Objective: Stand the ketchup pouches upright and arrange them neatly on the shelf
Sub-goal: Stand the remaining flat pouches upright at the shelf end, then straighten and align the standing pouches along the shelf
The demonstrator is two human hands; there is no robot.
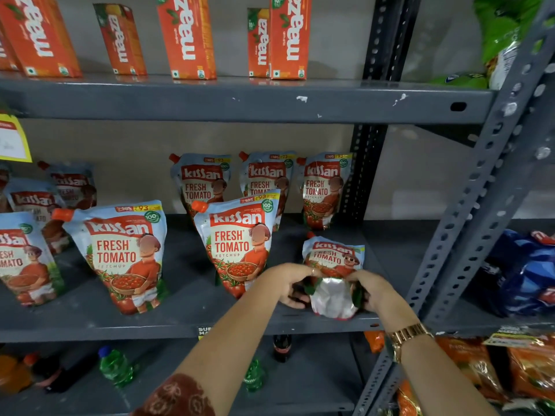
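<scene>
A ketchup pouch (332, 256) lies tilted back at the front right of the grey middle shelf (186, 322), its silver bottom gusset facing me. My left hand (288, 285) grips the pouch's bottom left corner and my right hand (371, 291) grips its bottom right corner. Several other ketchup pouches stand upright on the same shelf: one in front at centre (237, 241), one to its left (120, 253), three in a back row (201, 181), and more at the far left (24, 256).
Orange juice cartons (186, 37) stand on the shelf above. Green and dark bottles (115, 367) lie on the shelf below. A perforated grey upright (480, 187) borders the right side, with blue packets (528, 271) and orange snack bags (468, 364) beyond it.
</scene>
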